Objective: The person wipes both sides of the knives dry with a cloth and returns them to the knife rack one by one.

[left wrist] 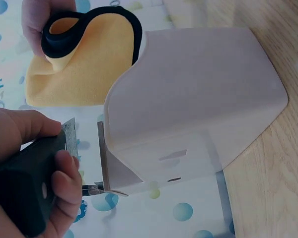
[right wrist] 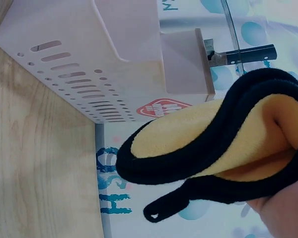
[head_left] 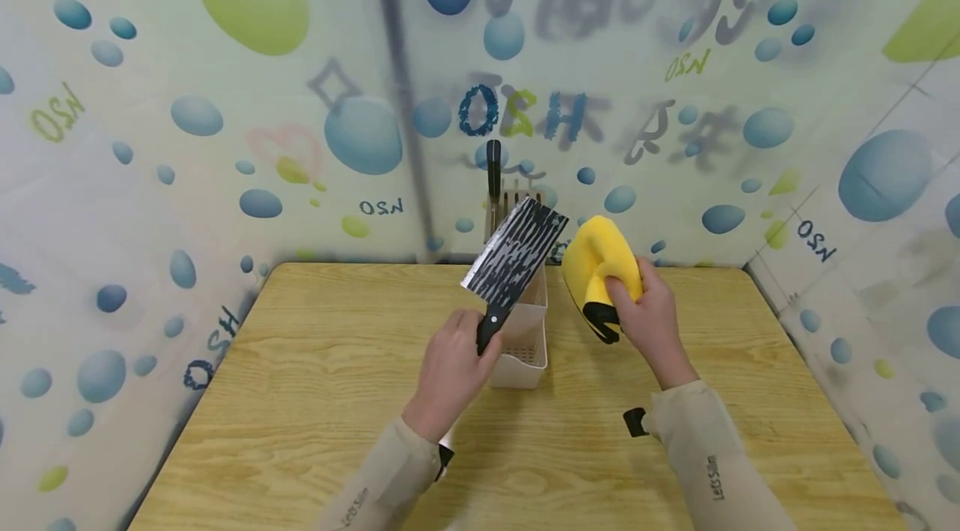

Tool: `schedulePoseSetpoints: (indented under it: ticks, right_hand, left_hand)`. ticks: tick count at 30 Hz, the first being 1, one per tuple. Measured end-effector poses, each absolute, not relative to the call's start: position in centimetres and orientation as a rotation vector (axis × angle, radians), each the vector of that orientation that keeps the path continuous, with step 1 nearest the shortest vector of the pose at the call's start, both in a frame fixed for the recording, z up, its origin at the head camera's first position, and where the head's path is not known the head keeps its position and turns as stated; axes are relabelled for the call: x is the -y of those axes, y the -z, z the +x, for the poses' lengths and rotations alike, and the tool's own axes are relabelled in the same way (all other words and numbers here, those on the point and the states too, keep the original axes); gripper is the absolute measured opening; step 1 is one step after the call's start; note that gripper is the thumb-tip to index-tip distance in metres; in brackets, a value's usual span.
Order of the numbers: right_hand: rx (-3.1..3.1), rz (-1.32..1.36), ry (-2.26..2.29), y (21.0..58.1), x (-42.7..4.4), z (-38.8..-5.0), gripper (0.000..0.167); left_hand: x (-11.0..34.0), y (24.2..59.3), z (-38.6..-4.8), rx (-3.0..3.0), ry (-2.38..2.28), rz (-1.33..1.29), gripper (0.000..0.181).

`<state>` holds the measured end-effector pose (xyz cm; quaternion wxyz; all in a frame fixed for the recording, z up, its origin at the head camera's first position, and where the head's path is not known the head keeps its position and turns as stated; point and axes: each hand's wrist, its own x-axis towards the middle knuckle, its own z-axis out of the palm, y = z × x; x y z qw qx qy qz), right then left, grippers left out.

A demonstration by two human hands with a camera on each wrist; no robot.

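I grip the cleaver by its handle with my left hand, likely to avoid its edge, near the knife holder, while my right hand pinches the black-trimmed yellow cloth.

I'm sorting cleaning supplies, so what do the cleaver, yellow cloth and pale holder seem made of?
Cleaver: blade likely steel, given its bright, reflective streaks; handle possibly plastic, dull and evenly black.
Yellow cloth: probably microfibre, being fuzzy, matte and softly folded.
Pale holder: likely moulded plastic, smooth, with rounded corners.
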<state>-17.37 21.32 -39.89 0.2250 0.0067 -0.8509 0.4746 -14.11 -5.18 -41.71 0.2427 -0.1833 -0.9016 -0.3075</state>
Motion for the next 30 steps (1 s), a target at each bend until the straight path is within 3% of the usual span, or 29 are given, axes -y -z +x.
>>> schedulePoseSetpoints:
  ticks: [30]
  right_hand:
    - [2.309, 0.066, -1.130, 38.2, -20.4, -18.3, 0.031]
  left_hand:
    - [3.4, 42.9, -14.3, 2.444, 0.955, -0.418, 0.020]
